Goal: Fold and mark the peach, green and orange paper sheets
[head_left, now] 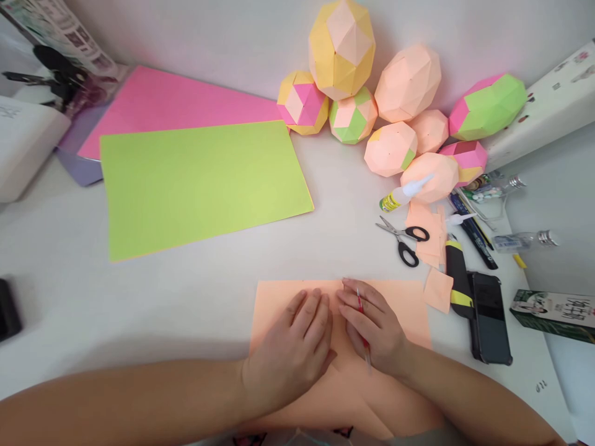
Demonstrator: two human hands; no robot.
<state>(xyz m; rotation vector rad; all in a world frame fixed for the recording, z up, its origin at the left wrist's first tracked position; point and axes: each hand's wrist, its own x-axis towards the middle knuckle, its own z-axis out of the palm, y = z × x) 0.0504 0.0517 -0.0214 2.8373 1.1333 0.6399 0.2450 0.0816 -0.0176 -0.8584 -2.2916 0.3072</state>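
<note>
A large sheet of peach paper (279, 303) lies before me on the white table, its near part curving up toward my body. Fingers of my left hand (297, 347) are stretched out over the sheet, close together, near its far edge. To the right, my right hand (376, 328) touches the same sheet with its fingertips. A slim red pen (360, 303) is tucked between the right hand's fingers, tip pointing away from me and clear end showing below. What lies under both palms is hidden.
Green paper (204, 192) overlaps a pink sheet (186, 102) at the back left. Faceted paper balls (409, 83) stand along the wall. Scissors (400, 238), a glue bottle (404, 192), peach scraps (438, 289), a cutter (458, 272) and a phone (490, 319) lie right.
</note>
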